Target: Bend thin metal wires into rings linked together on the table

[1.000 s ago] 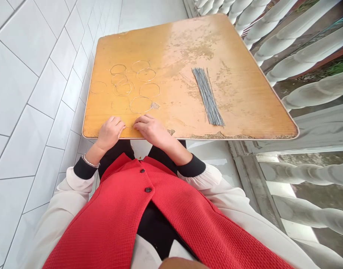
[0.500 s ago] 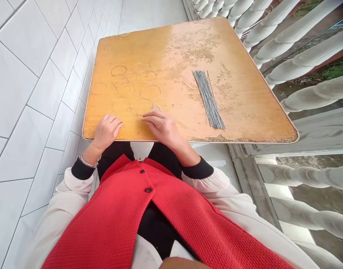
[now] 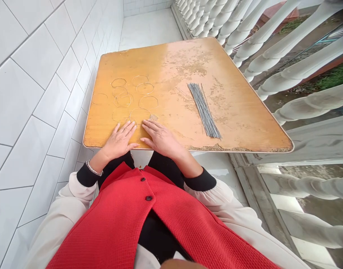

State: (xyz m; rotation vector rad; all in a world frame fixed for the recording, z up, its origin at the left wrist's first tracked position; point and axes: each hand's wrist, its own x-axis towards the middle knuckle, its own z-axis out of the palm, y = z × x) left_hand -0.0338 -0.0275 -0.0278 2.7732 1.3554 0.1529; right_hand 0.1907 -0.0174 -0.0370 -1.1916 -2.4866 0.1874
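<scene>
Thin gold-coloured wire rings (image 3: 129,99) lay scattered at left centre of the worn orange wooden bench (image 3: 165,67), just above the left hand (image 3: 119,142) and right hand (image 3: 160,140). The fingers (image 3: 129,129) of both were spread flat, open and holding nothing. A careless slide of either palm could have nudged the loose rings, and a bump could have spread the straight grey wire bundle (image 3: 204,111) at right.
</scene>
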